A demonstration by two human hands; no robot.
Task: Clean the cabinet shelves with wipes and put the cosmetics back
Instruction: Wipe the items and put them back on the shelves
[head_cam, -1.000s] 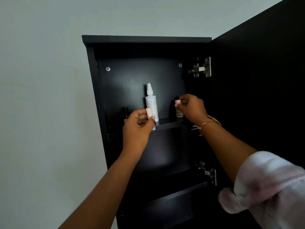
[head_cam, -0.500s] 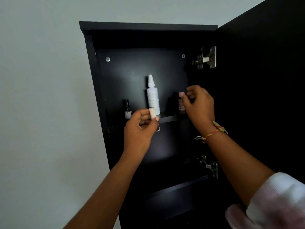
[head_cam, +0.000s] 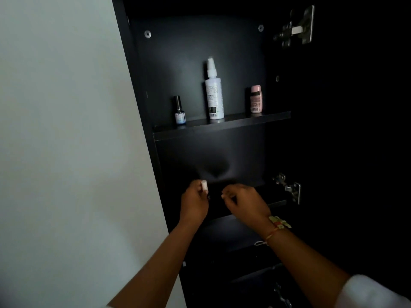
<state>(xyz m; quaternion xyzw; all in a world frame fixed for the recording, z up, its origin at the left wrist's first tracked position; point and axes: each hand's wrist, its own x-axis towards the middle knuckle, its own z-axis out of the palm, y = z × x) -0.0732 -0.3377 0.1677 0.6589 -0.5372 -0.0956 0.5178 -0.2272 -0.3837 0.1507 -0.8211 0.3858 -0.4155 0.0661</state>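
On the upper shelf [head_cam: 222, 126] of the black cabinet stand a small dark nail polish bottle [head_cam: 179, 110], a tall white spray bottle [head_cam: 214, 94] and a pink-capped bottle [head_cam: 256, 99]. Lower down, in front of the second shelf [head_cam: 275, 202], my left hand [head_cam: 194, 202] grips a small bottle with a white cap [head_cam: 204, 186]; its dark body is mostly hidden by my fingers. My right hand [head_cam: 243, 202] is beside it with fingers curled, a small gap apart. Whether it holds anything cannot be made out.
The cabinet door [head_cam: 355, 130] hangs open on the right, with metal hinges [head_cam: 295, 27] at the top and lower hinge [head_cam: 289, 187] by the second shelf. A pale wall [head_cam: 66, 130] fills the left. Darker shelves lie below.
My right hand let go of the pink-capped bottle on the upper shelf. Both hands dropped to the second shelf level, the left still holding the white-capped bottle. The camera moved closer.
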